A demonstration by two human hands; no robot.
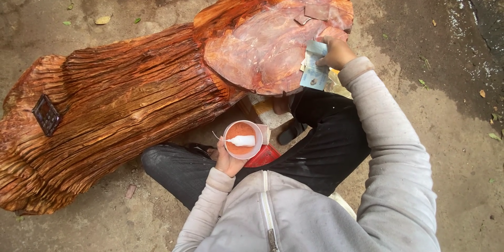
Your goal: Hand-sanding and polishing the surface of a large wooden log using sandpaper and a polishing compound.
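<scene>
- Nearest to me, the left hand (227,161) holds a small cup (242,139) from below, fingers wrapped around it, just above the lap. The cup has orange-brown paste inside and a small white tube lies across it.
- A red thing (264,156) sits just beside the cup, partly hidden; I cannot tell what it is.
- Farther, the right hand (336,52) is stretched forward and to the right, and it presses a pale folded sheet (314,68) against the cut face (268,47) of the log (121,105).
- The right hand is touching the face; the left hand is well apart from it, so the right one is nearer.
- The log's long axis runs from lower left to upper right. The face is reddish, smooth and glossy; the flank is deeply grooved.
</scene>
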